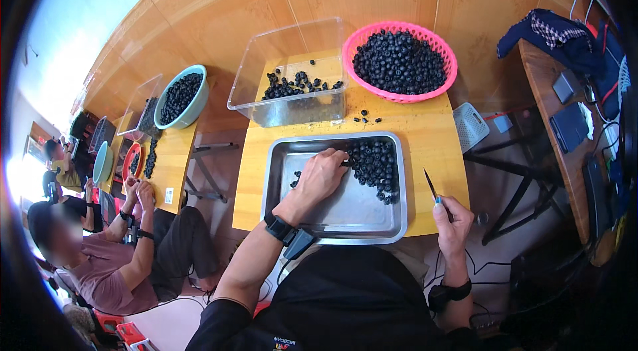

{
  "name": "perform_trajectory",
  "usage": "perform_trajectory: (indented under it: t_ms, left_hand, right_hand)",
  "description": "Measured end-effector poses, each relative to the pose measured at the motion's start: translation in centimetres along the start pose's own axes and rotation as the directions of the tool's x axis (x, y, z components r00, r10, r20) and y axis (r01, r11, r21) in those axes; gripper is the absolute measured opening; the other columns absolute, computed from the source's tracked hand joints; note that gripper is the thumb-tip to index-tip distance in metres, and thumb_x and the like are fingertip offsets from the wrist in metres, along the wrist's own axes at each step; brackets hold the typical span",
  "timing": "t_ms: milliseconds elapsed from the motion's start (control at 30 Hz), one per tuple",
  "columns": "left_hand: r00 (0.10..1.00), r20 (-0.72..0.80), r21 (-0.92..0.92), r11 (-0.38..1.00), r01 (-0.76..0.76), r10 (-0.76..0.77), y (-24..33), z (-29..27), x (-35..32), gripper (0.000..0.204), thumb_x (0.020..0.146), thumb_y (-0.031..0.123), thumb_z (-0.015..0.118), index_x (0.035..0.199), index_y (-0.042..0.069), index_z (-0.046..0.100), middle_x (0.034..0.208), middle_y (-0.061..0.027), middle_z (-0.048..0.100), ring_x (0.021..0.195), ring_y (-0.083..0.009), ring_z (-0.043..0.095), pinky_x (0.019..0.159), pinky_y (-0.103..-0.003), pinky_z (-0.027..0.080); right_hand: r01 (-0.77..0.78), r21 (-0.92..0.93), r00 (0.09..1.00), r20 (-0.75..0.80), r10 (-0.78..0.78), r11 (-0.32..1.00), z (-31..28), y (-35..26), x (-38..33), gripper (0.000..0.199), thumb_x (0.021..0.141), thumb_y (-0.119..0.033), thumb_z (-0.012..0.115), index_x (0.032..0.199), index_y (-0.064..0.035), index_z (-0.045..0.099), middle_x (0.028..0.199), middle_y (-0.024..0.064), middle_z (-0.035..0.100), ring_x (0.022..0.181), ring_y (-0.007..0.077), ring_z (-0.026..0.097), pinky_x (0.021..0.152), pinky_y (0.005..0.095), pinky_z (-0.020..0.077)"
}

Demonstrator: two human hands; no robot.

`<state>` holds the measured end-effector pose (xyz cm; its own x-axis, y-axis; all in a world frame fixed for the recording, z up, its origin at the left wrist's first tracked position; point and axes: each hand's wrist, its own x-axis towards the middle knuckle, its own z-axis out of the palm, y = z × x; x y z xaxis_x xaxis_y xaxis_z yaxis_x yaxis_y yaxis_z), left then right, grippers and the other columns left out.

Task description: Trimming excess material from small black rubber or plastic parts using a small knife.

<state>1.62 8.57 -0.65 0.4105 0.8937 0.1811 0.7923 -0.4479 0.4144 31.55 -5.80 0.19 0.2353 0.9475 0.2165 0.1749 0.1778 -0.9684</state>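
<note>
A shallow steel tray [339, 213] lies on the yellow table in front of me. Small round black pieces [376, 166] are heaped in its right half, and several more [295, 179] sit by its left wall. My left hand [321, 175] reaches into the tray, its fingers curled together on a black piece at the heap's left edge; the fingertips are partly hidden. Right of the tray, my right hand [454, 221] is closed around a slim pointed knife-like tool [430, 183] with a bit of blue near the grip. Its dark tip points up and away from me.
Behind the tray stand a clear plastic bin [299, 113] and a pink basket [401, 96], both holding black pieces. Several loose pieces [365, 120] lie between. A wooden desk [551, 131] is at right. At left, a co-worker [113, 264] sits at another table with a pale green basin [199, 106].
</note>
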Motion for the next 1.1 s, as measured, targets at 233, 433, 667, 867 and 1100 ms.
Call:
perform_trajectory:
  t_ms: [233, 433, 667, 867, 1100]
  left_hand:
    - [0.998, 0.022, -0.27, 0.96, 0.068, -0.064, 0.9, -1.7, -1.4, 0.032, 0.088, 0.005, 0.075, 0.119, 0.002, 0.073, 0.101, -0.0146, 0.071, 0.09, -0.0275, 0.072, 0.082, -0.035, 0.058]
    - [0.968, 0.139, -0.672, 0.698, 0.248, -0.209, 0.1, -1.3, -2.8, 0.028, 0.092, 0.001, 0.076, 0.119, 0.0, 0.071, 0.103, -0.0041, 0.072, 0.092, -0.0109, 0.069, 0.081, -0.026, 0.056]
    - [0.945, 0.207, -0.841, 0.447, 0.304, -0.252, 1.1, -1.9, -4.6, 0.016, 0.094, 0.002, 0.076, 0.11, -0.001, 0.072, 0.1, -0.0048, 0.074, 0.09, -0.01, 0.07, 0.084, -0.025, 0.057]
    - [0.929, 0.277, -0.961, -0.08, 0.265, -0.244, 2.0, -1.5, -5.6, 0.013, 0.095, 0.001, 0.073, 0.107, -0.001, 0.071, 0.098, -0.0105, 0.075, 0.088, -0.0195, 0.075, 0.085, -0.034, 0.065]
    - [0.916, 0.334, -0.912, -0.322, 0.255, -0.22, 3.8, -1.9, -6.4, 0.013, 0.098, 0.005, 0.071, 0.111, 0.001, 0.071, 0.101, -0.0099, 0.076, 0.092, -0.0204, 0.076, 0.088, -0.034, 0.065]
  right_hand:
    - [-0.023, 0.044, 0.999, 0.025, 0.022, 0.999, 0.3, 0.2, 0.8, 0.035, 0.097, -0.026, 0.075, 0.103, 0.0087, 0.072, 0.076, -0.0008, 0.054, 0.07, 0.0077, 0.048, 0.062, 0.0264, 0.0371]
    - [-0.003, 0.067, 0.996, 0.084, -0.002, 0.998, 2.0, 0.2, 0.8, 0.034, 0.096, -0.024, 0.076, 0.104, 0.009, 0.072, 0.075, 0.003, 0.057, 0.068, 0.0096, 0.049, 0.061, 0.0269, 0.0381]
    - [-0.005, 0.091, 0.988, 0.152, -0.009, 0.996, 3.1, -0.7, 0.6, 0.034, 0.097, -0.024, 0.076, 0.108, 0.0084, 0.073, 0.079, 0.0043, 0.062, 0.071, 0.0099, 0.053, 0.063, 0.0269, 0.0419]
    - [0.003, 0.074, 0.976, 0.217, -0.019, 0.997, 4.4, -0.8, 0.6, 0.036, 0.097, -0.025, 0.077, 0.11, 0.0079, 0.074, 0.086, 0.0088, 0.069, 0.075, 0.0119, 0.059, 0.066, 0.0276, 0.0456]
    - [0.08, 0.051, 0.961, 0.261, -0.09, 0.995, 6.1, -0.8, 0.6, 0.034, 0.096, -0.025, 0.077, 0.108, 0.0069, 0.075, 0.082, 0.0098, 0.068, 0.072, 0.0135, 0.06, 0.064, 0.0291, 0.0465]
